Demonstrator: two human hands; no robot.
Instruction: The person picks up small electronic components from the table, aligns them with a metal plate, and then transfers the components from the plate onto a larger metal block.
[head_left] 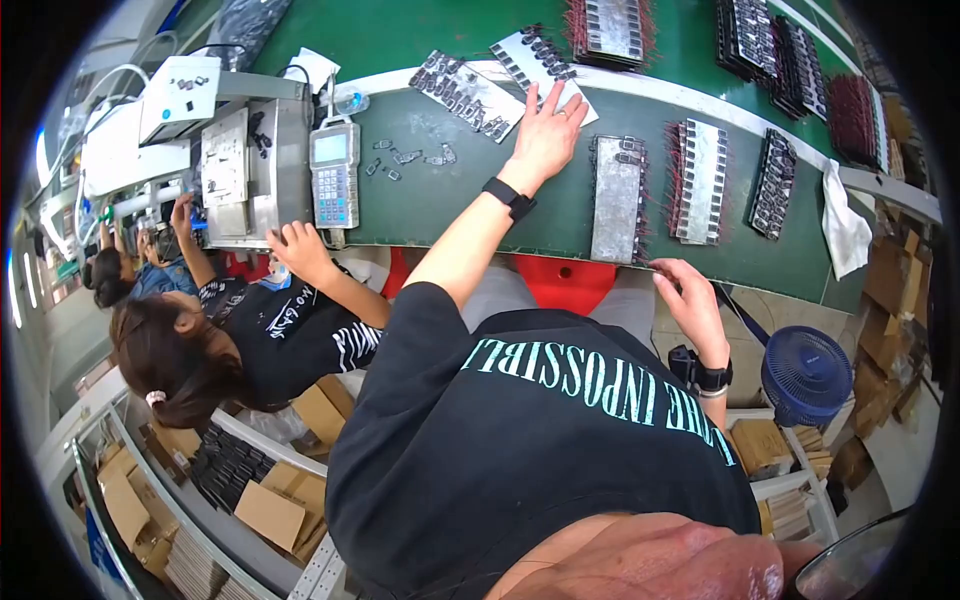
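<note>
My left hand (548, 135) reaches to the far side of the bench, fingers spread over the near end of a flat metal plate (572, 88) that carries small black parts along one edge. Left of it another plate with black parts (465, 95) lies at a slant. My right hand (692, 305) is at the bench's front edge, thumb and forefinger apart, its fingertips beside the near corner of a grey metal plate (618, 200). That plate has small black parts at its far end and along its right side. Nothing shows held in either hand.
Right stand a plate with red wires (700, 180), a stack of black parts (772, 185) and a white cloth (845, 220). Left are loose black parts (405, 157), a keypad device (335, 175) and a co-worker's hand (303, 252). A blue fan (806, 375) stands lower right.
</note>
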